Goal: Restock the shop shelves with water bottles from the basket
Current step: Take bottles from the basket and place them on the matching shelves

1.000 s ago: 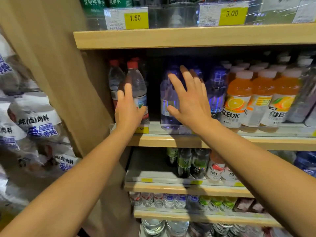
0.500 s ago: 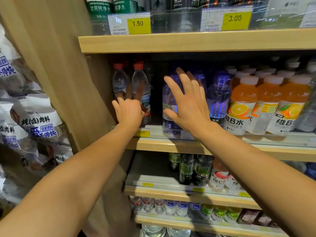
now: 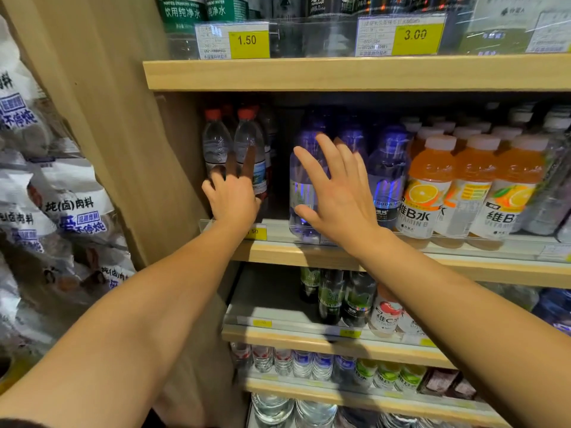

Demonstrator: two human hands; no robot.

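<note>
Far left, white plastic packets with blue and black printing (image 3: 71,211) hang beside the tall light-wood side panel (image 3: 102,112) of the shelving. Next to that panel, on the middle wooden shelf (image 3: 309,253), two clear plastic water bottles with red caps (image 3: 216,143) stand upright side by side at the front, with more of the same behind them.

The left hand (image 3: 231,200) is right there, reaching into that row: its fingers run straight up between and against the two front bottles, fingertips blurred behind the plastic, so whether they press or only touch cannot be told. It holds nothing. Below its wrist sits a yellow price tag (image 3: 256,232) on the clear shelf rail.

Moving right, past a dark gap, the right hand (image 3: 336,199) is flat and spread wide, fingers straight, palm toward the clear bottles with purple-blue tint and labels (image 3: 387,168); it lies over the front-left one, contact not certain. Nothing is gripped.

Further right, orange drink bottles with white caps (image 3: 432,186) line up upright, touching one another.

Above, the top shelf (image 3: 340,74) carries green-labelled bottles (image 3: 182,13) and yellow tags reading 1.50 (image 3: 248,41) and 3.00 (image 3: 415,35). Below, lower shelves hold dark green-labelled bottles (image 3: 332,298) and small clear bottles (image 3: 293,362). The basket is out of view.
</note>
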